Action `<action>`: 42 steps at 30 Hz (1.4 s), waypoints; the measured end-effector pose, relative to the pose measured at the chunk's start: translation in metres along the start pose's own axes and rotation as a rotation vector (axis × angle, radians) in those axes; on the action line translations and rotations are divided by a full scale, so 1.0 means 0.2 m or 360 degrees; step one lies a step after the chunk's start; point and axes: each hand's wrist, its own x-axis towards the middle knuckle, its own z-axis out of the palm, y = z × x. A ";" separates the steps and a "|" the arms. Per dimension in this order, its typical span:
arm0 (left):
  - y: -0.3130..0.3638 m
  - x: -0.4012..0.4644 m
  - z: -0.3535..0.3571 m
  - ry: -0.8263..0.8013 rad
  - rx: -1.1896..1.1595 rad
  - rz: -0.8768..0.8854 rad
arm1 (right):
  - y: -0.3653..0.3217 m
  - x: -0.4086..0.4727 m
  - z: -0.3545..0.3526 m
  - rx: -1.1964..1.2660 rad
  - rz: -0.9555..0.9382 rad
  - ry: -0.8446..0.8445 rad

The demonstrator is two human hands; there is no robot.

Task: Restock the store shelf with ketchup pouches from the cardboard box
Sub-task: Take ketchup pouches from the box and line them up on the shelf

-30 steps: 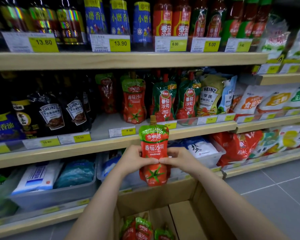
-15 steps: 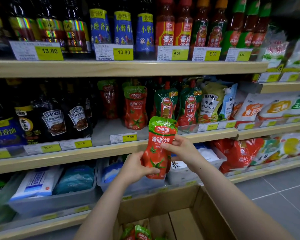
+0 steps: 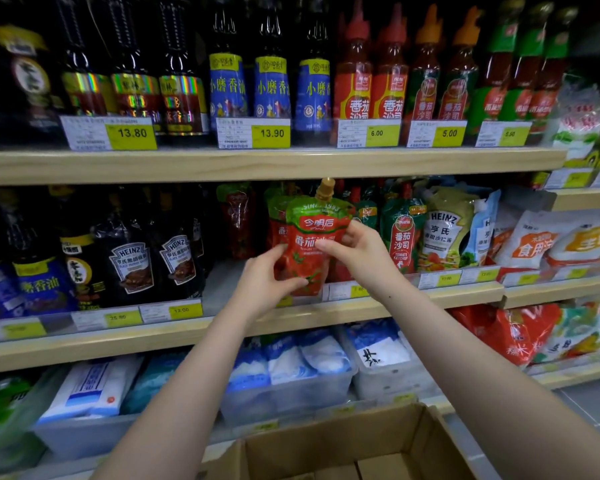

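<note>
A red and green glossy plastic ketchup pouch with a tan screw spout (image 3: pixel 314 244) is held upright between both hands at the front edge of the pale wooden middle shelf (image 3: pixel 430 299) — the left hand (image 3: pixel 262 280) grips its lower left side with thumb curled over the front, and the right hand (image 3: pixel 359 247) pinches its right edge higher up, fingers bent round it. The pouch's base sits just above the shelf lip, in front of another red and green pouch of the same kind (image 3: pixel 278 220) standing behind it. To the right stand darker green tomato ketchup pouches (image 3: pixel 400 233) and a crinkled olive Heinz pouch (image 3: pixel 444 230); to the left, shiny black Heinz sauce pouches (image 3: pixel 132 265). A clear strip of white and yellow price tags (image 3: pixel 184 311) runs along the shelf edge. Above, tall glass and plastic bottles (image 3: pixel 271 84) line the upper shelf. Below the forearms, soft white and blue bags (image 3: pixel 288 362) fill translucent plastic tubs, and the open brown cardboard box (image 3: pixel 329 448) sits lowest — its inside is mostly out of view
</note>
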 end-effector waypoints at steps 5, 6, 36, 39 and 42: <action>-0.11 0.11 -0.02 0.0030 0.0095 -0.0038 | 0.12 0.12 0.09 -0.0121 -0.0022 -0.0023; -0.14 0.11 -0.01 0.0022 0.0083 -0.0060 | 0.15 0.13 0.10 -0.0139 0.0001 -0.0038; -0.28 0.15 0.11 0.0075 -0.0033 -0.0296 | 0.30 0.18 0.10 -0.0672 0.0451 0.0099; -0.28 0.14 0.11 0.0119 -0.0120 -0.0280 | 0.29 0.13 0.09 -0.0750 0.0391 0.0119; -0.26 0.10 0.09 0.0193 -0.0146 -0.0215 | 0.25 0.07 0.05 -0.0802 0.0349 0.0164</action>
